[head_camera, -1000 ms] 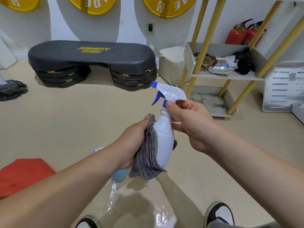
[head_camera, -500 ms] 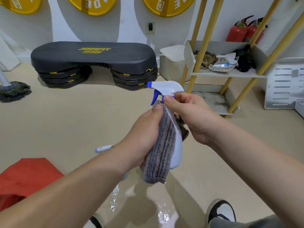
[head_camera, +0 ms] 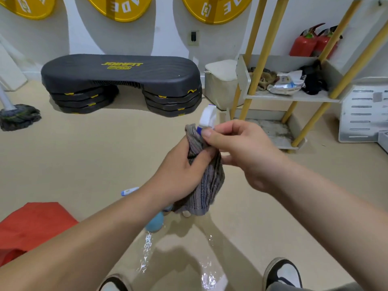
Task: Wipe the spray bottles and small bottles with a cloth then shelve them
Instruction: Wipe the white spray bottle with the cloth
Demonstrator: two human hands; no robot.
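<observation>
Two hands meet mid-frame, above the floor [head_camera: 84, 156]. L hand [head_camera: 178, 171] grips the cloth [head_camera: 207, 185], fingers curled round it and thumb [head_camera: 201, 156] pressed on the near side. The cloth is wrapped over the spray bottle [head_camera: 206, 116], so only its white trigger head and a bit of blue collar show on top. R hand [head_camera: 241, 152] pinches the bottle's neck just under the head, thumb in front, other fingers [head_camera: 231, 127] curled behind. The bottle is held in the air, roughly upright, well apart from the shelf [head_camera: 294, 97] at right. A blue bottle [head_camera: 155, 223] is on the floor under the L wrist, mostly hidden, next to a wet patch [head_camera: 147, 248]. Step platform [head_camera: 119, 76] by the back wall, mop [head_camera: 19, 116] far left, red mat [head_camera: 31, 223] bottom left, 2 extinguishers [head_camera: 304, 45] behind the shelf.
</observation>
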